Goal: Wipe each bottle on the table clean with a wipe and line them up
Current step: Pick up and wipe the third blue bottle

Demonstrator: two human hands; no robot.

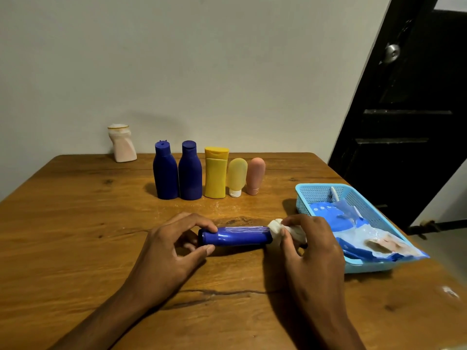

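Head view: small blue bottle (235,235) lies on its side on the worktop (75,223), near the front, probably so its whole length can be wiped. Left hand (174,246) pinches its left end between thumb and fingers to steady it. Right hand (310,243) grips a bunched white wipe (276,229) against the bottle's right end. Five bottles stand in a row (209,173) behind, likely done; a pale bottle (123,144) stands apart by the wall, likely waiting. Wipe pack sits in the blue basket (316,193) just beside the right hand, handy for reach.
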